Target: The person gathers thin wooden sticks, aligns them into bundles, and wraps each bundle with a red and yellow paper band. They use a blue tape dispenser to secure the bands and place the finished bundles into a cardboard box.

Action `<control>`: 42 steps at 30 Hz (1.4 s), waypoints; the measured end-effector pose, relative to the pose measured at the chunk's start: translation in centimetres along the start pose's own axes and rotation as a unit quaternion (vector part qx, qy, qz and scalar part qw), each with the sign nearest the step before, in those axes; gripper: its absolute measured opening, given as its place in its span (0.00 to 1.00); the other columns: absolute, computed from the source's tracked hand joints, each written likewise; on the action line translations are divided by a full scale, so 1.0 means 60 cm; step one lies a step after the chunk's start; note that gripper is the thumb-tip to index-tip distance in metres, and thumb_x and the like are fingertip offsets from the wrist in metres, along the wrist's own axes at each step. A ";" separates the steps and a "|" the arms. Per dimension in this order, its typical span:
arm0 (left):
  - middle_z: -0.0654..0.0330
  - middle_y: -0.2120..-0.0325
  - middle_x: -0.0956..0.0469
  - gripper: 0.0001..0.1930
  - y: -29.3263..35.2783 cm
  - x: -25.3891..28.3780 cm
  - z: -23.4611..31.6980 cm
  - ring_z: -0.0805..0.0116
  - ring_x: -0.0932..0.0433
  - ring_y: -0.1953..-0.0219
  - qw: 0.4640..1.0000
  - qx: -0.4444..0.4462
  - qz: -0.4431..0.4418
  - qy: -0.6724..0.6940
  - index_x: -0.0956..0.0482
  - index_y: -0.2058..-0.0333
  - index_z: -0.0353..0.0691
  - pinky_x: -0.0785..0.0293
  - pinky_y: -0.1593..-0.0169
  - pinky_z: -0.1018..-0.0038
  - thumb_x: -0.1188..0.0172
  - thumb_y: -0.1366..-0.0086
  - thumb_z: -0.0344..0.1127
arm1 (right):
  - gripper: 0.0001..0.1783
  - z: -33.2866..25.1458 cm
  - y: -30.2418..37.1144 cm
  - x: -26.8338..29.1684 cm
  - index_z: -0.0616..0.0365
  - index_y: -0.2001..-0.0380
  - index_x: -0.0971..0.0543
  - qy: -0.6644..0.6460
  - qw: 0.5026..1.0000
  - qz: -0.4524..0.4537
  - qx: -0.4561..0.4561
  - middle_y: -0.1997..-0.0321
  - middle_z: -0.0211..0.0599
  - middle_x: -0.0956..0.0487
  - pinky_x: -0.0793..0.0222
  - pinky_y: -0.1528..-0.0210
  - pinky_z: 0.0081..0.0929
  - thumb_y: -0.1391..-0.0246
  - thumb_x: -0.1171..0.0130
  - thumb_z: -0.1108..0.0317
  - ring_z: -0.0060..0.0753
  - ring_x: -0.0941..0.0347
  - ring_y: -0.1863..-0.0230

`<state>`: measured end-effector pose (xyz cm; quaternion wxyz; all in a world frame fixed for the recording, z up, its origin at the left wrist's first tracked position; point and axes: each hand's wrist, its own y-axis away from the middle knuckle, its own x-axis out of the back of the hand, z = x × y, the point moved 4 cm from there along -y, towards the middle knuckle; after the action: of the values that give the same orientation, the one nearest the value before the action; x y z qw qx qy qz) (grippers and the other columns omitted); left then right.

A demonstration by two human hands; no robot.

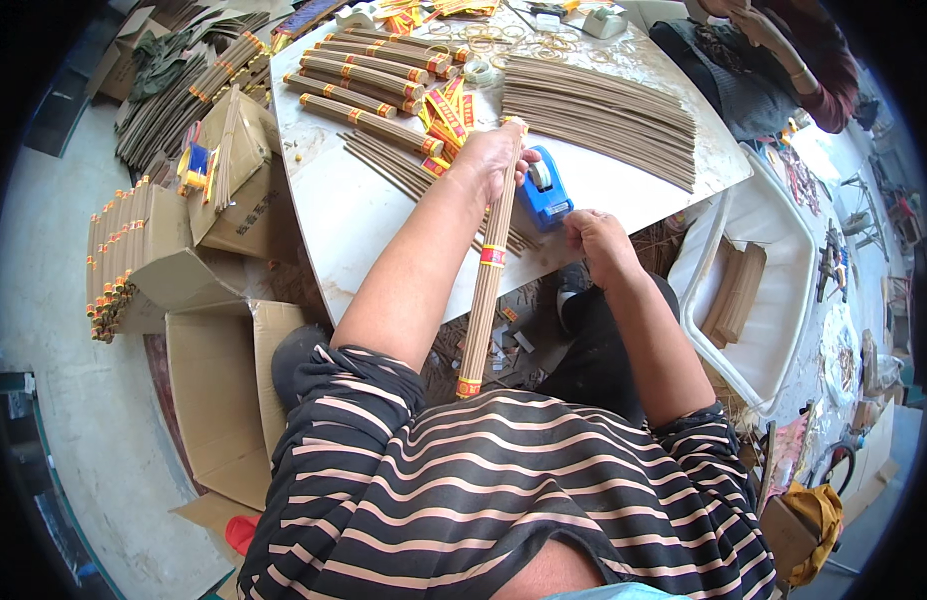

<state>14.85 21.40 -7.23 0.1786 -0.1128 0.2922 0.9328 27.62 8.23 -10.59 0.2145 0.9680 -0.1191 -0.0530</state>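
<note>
My left hand (486, 163) is wrapped round the upper end of a bundle of brown incense sticks (480, 305). The bundle slants down toward my lap and carries red and yellow paper bands at its middle and lower end. Just right of that hand, a blue tape dispenser (552, 205) with a tape roll stands on the white table (624, 205). At the dispenser's near end, my right hand (604, 245) has its fingers pinched together; anything between them is too small to make out. Loose red and yellow labels (447, 118) lie beyond my left wrist.
Banded bundles (359, 75) are stacked at the table's far left. A wide spread of loose sticks (599, 115) covers its right part. An open cardboard box (219, 390) stands at my left, a white tub (774, 300) at my right. A seated person (729, 70) is across the table.
</note>
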 end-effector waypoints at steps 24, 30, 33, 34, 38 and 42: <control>0.67 0.84 0.32 0.11 0.417 0.061 0.030 0.84 0.33 0.87 0.980 -0.098 -0.098 -0.140 0.31 0.69 0.36 0.37 0.84 0.88 0.44 0.39 0.38 | 0.10 -0.194 0.262 -0.153 0.59 0.73 0.28 0.118 0.874 -0.350 0.317 0.74 0.21 0.33 0.41 0.69 0.15 0.44 0.45 0.63 0.14 0.41 0.71; 0.66 0.83 0.32 0.09 0.459 0.061 -0.003 0.83 0.34 0.86 0.982 -0.088 -0.130 -0.110 0.31 0.65 0.32 0.36 0.84 0.86 0.45 0.41 0.31 | 0.09 -0.184 0.283 -0.183 0.59 0.73 0.26 0.177 0.858 -0.378 0.299 0.71 0.25 0.29 0.39 0.63 0.18 0.46 0.43 0.65 0.17 0.36 0.67; 0.68 0.82 0.32 0.11 0.466 0.065 -0.012 0.83 0.34 0.85 0.979 -0.082 -0.122 -0.143 0.32 0.63 0.35 0.37 0.82 0.88 0.43 0.39 0.35 | 0.09 -0.188 0.296 -0.187 0.60 0.73 0.26 0.185 0.872 -0.367 0.266 0.71 0.25 0.28 0.38 0.64 0.18 0.46 0.43 0.65 0.16 0.36 0.68; 0.68 0.81 0.32 0.11 0.468 0.064 -0.013 0.83 0.34 0.85 0.979 -0.083 -0.126 -0.139 0.32 0.62 0.35 0.37 0.82 0.88 0.43 0.39 0.34 | 0.09 -0.187 0.298 -0.187 0.60 0.73 0.25 0.190 0.872 -0.364 0.266 0.71 0.25 0.28 0.38 0.65 0.18 0.46 0.43 0.65 0.15 0.36 0.68; 0.68 0.80 0.32 0.10 0.470 0.065 -0.019 0.83 0.34 0.85 0.979 -0.085 -0.132 -0.128 0.32 0.62 0.34 0.36 0.82 0.88 0.45 0.40 0.31 | 0.08 -0.181 0.299 -0.182 0.60 0.73 0.25 0.211 0.871 -0.357 0.265 0.72 0.24 0.28 0.38 0.65 0.17 0.47 0.42 0.66 0.15 0.36 0.68; 0.65 0.81 0.32 0.09 0.474 0.062 -0.019 0.82 0.33 0.85 0.981 -0.083 -0.135 -0.110 0.32 0.65 0.30 0.35 0.83 0.86 0.46 0.44 0.28 | 0.08 -0.181 0.299 -0.184 0.60 0.72 0.25 0.224 0.862 -0.382 0.248 0.72 0.23 0.28 0.38 0.65 0.17 0.47 0.42 0.67 0.14 0.36 0.69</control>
<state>0.25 -0.06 5.04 0.3240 -0.0626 0.1746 0.9277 14.92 -0.40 7.45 -0.0491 0.9446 0.3019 0.1193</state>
